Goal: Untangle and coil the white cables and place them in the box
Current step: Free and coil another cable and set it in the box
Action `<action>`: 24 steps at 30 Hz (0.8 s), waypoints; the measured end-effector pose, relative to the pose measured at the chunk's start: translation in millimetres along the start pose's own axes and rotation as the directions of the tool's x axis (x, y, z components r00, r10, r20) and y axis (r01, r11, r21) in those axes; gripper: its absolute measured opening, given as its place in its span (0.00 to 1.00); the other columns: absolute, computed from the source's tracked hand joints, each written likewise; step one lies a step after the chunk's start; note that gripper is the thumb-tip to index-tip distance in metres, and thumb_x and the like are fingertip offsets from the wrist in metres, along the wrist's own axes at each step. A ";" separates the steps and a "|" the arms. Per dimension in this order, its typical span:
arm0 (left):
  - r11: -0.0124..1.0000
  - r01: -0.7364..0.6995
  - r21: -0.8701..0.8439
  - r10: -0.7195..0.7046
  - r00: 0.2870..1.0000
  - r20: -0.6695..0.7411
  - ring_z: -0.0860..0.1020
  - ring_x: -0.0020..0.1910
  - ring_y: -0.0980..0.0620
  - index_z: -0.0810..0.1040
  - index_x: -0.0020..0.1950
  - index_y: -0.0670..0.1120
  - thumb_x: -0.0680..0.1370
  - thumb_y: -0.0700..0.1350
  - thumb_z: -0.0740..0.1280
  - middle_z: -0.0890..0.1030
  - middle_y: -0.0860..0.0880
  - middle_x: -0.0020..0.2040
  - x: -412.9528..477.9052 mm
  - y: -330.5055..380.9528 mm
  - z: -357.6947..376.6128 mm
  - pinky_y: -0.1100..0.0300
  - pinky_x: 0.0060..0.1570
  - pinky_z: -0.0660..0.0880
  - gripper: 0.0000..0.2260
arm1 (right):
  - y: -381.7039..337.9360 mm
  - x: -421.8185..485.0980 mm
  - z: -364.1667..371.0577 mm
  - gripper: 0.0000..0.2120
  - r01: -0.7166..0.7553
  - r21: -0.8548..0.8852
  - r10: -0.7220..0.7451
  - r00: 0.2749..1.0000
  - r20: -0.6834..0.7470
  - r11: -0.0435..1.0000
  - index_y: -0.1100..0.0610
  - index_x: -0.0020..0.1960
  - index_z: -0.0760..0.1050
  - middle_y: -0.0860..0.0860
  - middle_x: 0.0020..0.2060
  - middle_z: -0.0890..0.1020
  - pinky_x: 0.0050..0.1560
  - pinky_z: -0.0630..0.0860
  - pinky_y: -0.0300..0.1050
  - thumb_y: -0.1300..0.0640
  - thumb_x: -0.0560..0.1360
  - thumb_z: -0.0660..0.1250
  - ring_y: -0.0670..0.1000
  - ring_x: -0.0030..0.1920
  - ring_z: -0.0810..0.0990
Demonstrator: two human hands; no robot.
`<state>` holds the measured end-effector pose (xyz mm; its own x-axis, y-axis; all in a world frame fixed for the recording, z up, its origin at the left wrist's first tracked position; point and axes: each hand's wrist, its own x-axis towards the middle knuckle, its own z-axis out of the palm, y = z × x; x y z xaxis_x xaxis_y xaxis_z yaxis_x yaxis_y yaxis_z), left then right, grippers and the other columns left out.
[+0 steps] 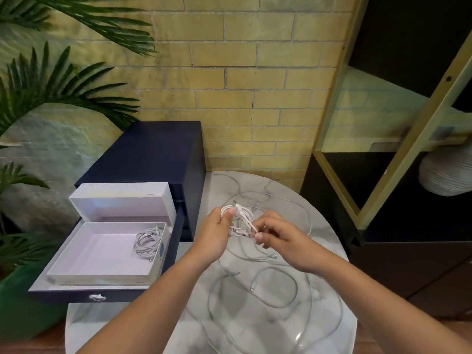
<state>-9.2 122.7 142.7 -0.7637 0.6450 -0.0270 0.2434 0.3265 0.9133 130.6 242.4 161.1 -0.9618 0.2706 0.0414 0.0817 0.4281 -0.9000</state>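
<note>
One white cable bundle, left hand fingers around it, right hand fingers pinching its loose strand.

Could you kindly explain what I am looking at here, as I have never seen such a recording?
There is no machine: one camera worn on a person's head looks down at their bare hands. The left hand holds a wound bundle of white cable, and the right hand pinches a strand of it. More loose cables sprawl over the marble table. To the left, an open white box in a pulled-out drawer holds one coiled cable.
</note>
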 end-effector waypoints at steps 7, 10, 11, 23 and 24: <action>0.983 0.092 -0.160 -0.091 0.996 0.012 0.74 0.43 0.52 0.72 0.46 0.49 0.83 0.53 0.55 0.74 0.50 0.42 -1.4 -1.7 -1.5 0.55 0.50 0.74 0.12 | 0.4 -6.2 -12.5 0.13 -0.143 0.048 0.139 0.987 0.079 0.988 0.53 0.49 0.83 0.50 0.46 0.83 0.51 0.77 0.43 0.59 0.77 0.59 0.50 0.49 0.81; 0.998 0.049 -0.048 -0.051 0.998 -0.039 0.72 0.41 0.53 0.72 0.49 0.46 0.83 0.54 0.54 0.74 0.49 0.43 -2.4 -2.3 -1.2 0.61 0.41 0.69 0.14 | 0.9 -5.0 -6.3 0.08 -0.152 0.084 0.156 0.987 -0.038 0.985 0.55 0.47 0.83 0.52 0.44 0.84 0.50 0.78 0.46 0.59 0.78 0.64 0.53 0.48 0.82; 0.998 0.043 -0.046 -0.045 0.998 -0.053 0.72 0.41 0.53 0.73 0.50 0.46 0.83 0.54 0.54 0.74 0.48 0.44 -2.8 -2.5 -0.4 0.62 0.40 0.68 0.14 | 1.5 -4.5 -3.8 0.05 -0.137 0.076 0.143 0.987 -0.077 0.988 0.56 0.47 0.82 0.53 0.43 0.84 0.50 0.78 0.46 0.61 0.77 0.67 0.54 0.48 0.82; 0.891 0.082 -0.446 -0.121 0.991 -0.061 0.74 0.38 0.57 0.73 0.47 0.49 0.84 0.50 0.55 0.73 0.52 0.39 -12.8 17.8 13.3 0.60 0.46 0.75 0.11 | 8.6 -2.5 10.7 0.04 -0.245 0.106 0.254 0.964 -0.084 0.964 0.56 0.45 0.79 0.54 0.41 0.85 0.43 0.78 0.42 0.61 0.73 0.72 0.50 0.39 0.81; 0.907 0.065 -0.417 -0.102 0.992 -0.068 0.74 0.39 0.56 0.73 0.47 0.49 0.84 0.51 0.54 0.74 0.52 0.40 -12.8 18.3 12.2 0.60 0.46 0.74 0.11 | 7.7 -2.8 11.1 0.06 -0.261 0.110 0.270 0.959 -0.081 0.959 0.54 0.48 0.77 0.52 0.44 0.84 0.42 0.77 0.42 0.60 0.73 0.72 0.50 0.40 0.81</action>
<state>12.3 128.8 154.8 -0.8232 0.5601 -0.0926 -0.0780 0.0499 0.9957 131.0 235.4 149.3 -0.8795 0.4450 -0.1686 0.3007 0.2449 -0.9217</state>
